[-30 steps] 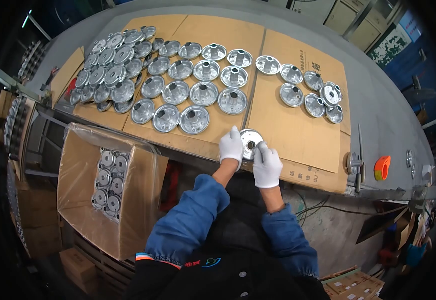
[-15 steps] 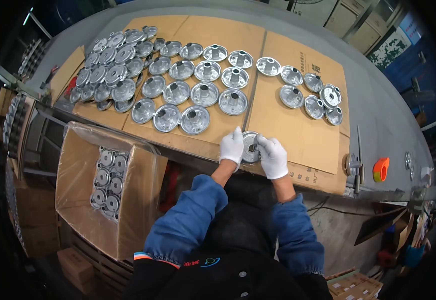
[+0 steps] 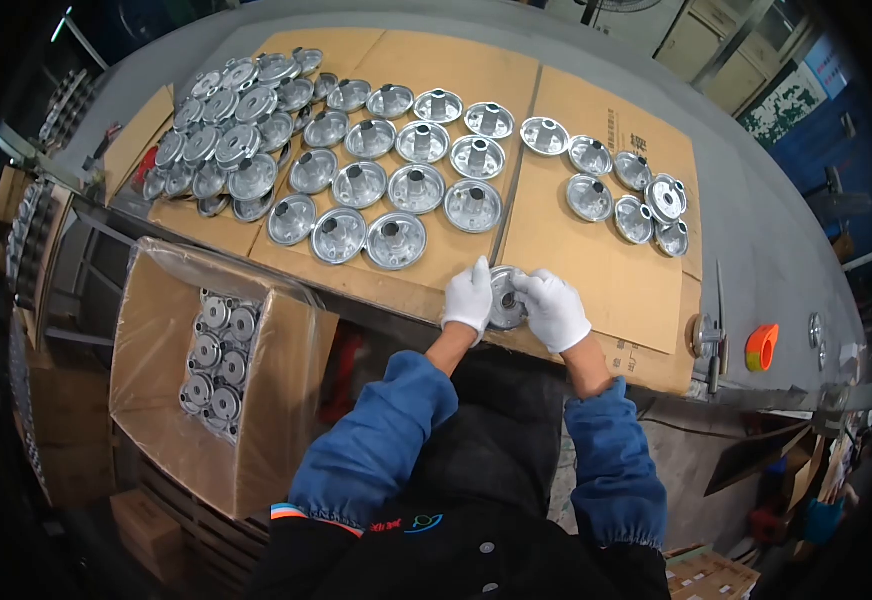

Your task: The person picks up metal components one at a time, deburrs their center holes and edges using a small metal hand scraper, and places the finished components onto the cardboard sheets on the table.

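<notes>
A round silver metal part (image 3: 505, 297) is held at the near edge of the cardboard-covered table, between my two white-gloved hands. My left hand (image 3: 469, 298) grips its left rim, thumb pointing up. On its right side, my right hand (image 3: 553, 308) is closed with the fingertips at the part's upper face. Rows of similar metal parts (image 3: 396, 240) lie beyond on the cardboard (image 3: 596, 270), with a piled group (image 3: 239, 145) at the far left and a smaller group (image 3: 633, 219) at the right.
An open, plastic-lined carton (image 3: 281, 400) below the table's left side holds several metal parts (image 3: 226, 403). At the right are an orange tape roll (image 3: 762, 347), a metal tool (image 3: 722, 340) and two small metal pieces (image 3: 815, 329). Stacked cartons (image 3: 713, 575) stand at the lower right.
My right hand has moved right and turned, its fingers staying at the part's right side. My left hand keeps hold of the part, which has changed its tilt. The view has shifted slightly.
</notes>
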Available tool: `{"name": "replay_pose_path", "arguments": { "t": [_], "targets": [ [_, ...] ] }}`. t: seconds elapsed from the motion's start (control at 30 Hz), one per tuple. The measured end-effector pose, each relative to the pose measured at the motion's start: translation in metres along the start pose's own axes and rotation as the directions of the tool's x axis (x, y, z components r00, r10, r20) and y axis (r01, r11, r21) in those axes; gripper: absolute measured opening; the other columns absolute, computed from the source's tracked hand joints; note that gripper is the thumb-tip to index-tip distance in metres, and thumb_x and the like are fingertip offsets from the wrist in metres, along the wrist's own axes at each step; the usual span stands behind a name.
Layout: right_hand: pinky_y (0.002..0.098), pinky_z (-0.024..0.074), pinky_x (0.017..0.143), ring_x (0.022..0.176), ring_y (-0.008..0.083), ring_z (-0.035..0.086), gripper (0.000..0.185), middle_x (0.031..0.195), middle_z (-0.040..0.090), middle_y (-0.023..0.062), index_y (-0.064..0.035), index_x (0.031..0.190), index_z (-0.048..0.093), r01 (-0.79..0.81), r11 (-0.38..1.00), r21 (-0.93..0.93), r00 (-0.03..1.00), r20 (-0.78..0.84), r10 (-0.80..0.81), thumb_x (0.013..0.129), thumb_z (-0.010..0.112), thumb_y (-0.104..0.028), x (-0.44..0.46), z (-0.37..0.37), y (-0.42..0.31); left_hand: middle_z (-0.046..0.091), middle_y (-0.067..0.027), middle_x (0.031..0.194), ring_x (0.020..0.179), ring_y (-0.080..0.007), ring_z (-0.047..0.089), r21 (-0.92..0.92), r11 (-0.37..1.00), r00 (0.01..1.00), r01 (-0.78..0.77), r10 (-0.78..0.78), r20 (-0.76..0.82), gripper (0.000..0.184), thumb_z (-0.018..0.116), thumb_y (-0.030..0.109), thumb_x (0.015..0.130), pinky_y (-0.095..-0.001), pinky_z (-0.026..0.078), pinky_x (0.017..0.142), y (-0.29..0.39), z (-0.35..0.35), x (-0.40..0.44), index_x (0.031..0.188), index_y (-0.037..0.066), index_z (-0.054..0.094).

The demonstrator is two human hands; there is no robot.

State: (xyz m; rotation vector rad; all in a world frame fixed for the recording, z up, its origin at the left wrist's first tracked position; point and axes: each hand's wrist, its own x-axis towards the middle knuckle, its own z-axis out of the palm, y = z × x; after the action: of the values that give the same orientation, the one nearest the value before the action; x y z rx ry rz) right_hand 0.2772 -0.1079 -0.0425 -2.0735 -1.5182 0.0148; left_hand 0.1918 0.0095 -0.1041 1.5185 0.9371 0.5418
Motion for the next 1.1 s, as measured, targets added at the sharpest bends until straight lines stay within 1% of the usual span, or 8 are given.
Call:
{"name": "replay_pose_path", "arguments": {
  "t": [0.23, 0.4, 0.6, 0.7, 0.83, 0.93, 1.03, 1.1],
  "targets": [
    [0.0422, 0.0488, 0.062, 0.074, 0.0321, 0.061, 0.018, 0.081, 0.061, 0.0125, -0.0109, 0.097, 0.059, 0.039, 0.998, -0.057, 0.997, 0.071, -0.035, 0.079, 0.058, -0.012, 0.0, 0.009, -0.024, 0.061, -0.0272, 0.08, 0.083, -0.0446, 0.058, 0.024, 1.0, 1.0, 0.004, -0.004, -0.022, 0.05, 0.039, 0.039, 0.093, -0.0465, 0.044, 0.072, 0.004, -0.002, 0.003, 0.084, -0.004, 0.063],
    [0.0441, 0.0485, 0.055, 0.063, 0.032, 0.061, 0.011, 0.077, 0.061, 0.0134, -0.0086, 0.091, 0.057, -0.288, 0.943, -0.164, 0.952, -0.153, 0.264, 0.084, 0.055, -0.017, -0.012, 0.037, -0.059, 0.061, -0.0278, 0.082, 0.085, -0.0446, 0.058, 0.015, 0.998, 0.996, 0.057, -0.056, -0.068, 0.052, 0.038, 0.039, 0.093, -0.0465, 0.044, 0.074, -0.005, 0.0, 0.006, 0.084, -0.004, 0.064],
    [0.0389, 0.0465, 0.047, 0.053, 0.0281, 0.059, 0.015, 0.071, 0.058, 0.0103, -0.0067, 0.094, 0.057, -0.252, 0.949, -0.191, 0.934, -0.307, 0.186, 0.083, 0.058, -0.017, -0.031, 0.052, -0.059, 0.062, -0.0276, 0.081, 0.084, -0.0434, 0.059, 0.01, 0.994, 0.993, 0.111, -0.11, -0.049, 0.053, 0.039, 0.04, 0.093, -0.0449, 0.045, 0.074, 0.001, -0.002, 0.0, 0.083, -0.004, 0.064],
    [0.0359, 0.0446, 0.044, 0.05, 0.0244, 0.057, 0.021, 0.067, 0.056, 0.0078, -0.0071, 0.101, 0.058, -0.278, 0.901, -0.332, 0.93, -0.329, 0.166, 0.084, 0.057, -0.02, -0.018, 0.053, -0.059, 0.062, -0.0269, 0.081, 0.083, -0.0425, 0.06, -0.002, 0.997, 0.996, 0.073, -0.074, -0.054, 0.051, 0.04, 0.04, 0.094, -0.0442, 0.045, 0.073, 0.003, -0.005, -0.004, 0.084, -0.004, 0.064],
    [0.0364, 0.0447, 0.044, 0.05, 0.0247, 0.057, 0.023, 0.068, 0.056, 0.008, -0.0071, 0.103, 0.058, -0.296, 0.895, -0.335, 0.921, -0.347, 0.175, 0.084, 0.057, -0.021, -0.013, 0.053, -0.058, 0.063, -0.026, 0.083, 0.082, -0.042, 0.06, -0.029, 0.999, 0.998, 0.033, -0.034, -0.05, 0.05, 0.04, 0.039, 0.094, -0.0439, 0.045, 0.073, -0.003, -0.007, -0.004, 0.086, -0.004, 0.064],
    [0.0367, 0.0451, 0.045, 0.05, 0.0251, 0.058, 0.025, 0.068, 0.057, 0.0086, -0.0073, 0.105, 0.057, -0.33, 0.892, -0.31, 0.932, -0.259, 0.254, 0.084, 0.057, -0.021, -0.024, 0.05, -0.065, 0.063, -0.0253, 0.083, 0.083, -0.0418, 0.06, -0.032, 0.999, 0.998, 0.038, -0.039, -0.046, 0.049, 0.04, 0.039, 0.094, -0.0436, 0.045, 0.073, -0.003, -0.006, -0.002, 0.086, -0.003, 0.064],
    [0.0371, 0.0457, 0.045, 0.052, 0.0263, 0.058, 0.02, 0.068, 0.057, 0.0088, -0.0086, 0.1, 0.058, -0.281, 0.925, -0.255, 0.925, -0.329, 0.19, 0.084, 0.057, -0.02, -0.024, 0.05, -0.068, 0.063, -0.0251, 0.082, 0.083, -0.0416, 0.06, -0.045, 0.997, 0.997, 0.055, -0.057, -0.046, 0.049, 0.04, 0.038, 0.094, -0.0431, 0.045, 0.073, -0.004, -0.006, -0.008, 0.086, -0.003, 0.064],
    [0.0384, 0.0479, 0.052, 0.063, 0.0284, 0.061, 0.01, 0.075, 0.061, 0.0096, -0.0106, 0.091, 0.059, -0.393, 0.874, -0.284, 0.891, -0.35, 0.288, 0.083, 0.059, -0.017, -0.011, 0.046, -0.067, 0.063, -0.0252, 0.08, 0.082, -0.0412, 0.06, -0.026, 0.999, 0.996, -0.019, 0.017, -0.084, 0.048, 0.041, 0.038, 0.094, -0.0433, 0.045, 0.071, -0.004, -0.004, -0.015, 0.085, -0.003, 0.064]
  ]
}}
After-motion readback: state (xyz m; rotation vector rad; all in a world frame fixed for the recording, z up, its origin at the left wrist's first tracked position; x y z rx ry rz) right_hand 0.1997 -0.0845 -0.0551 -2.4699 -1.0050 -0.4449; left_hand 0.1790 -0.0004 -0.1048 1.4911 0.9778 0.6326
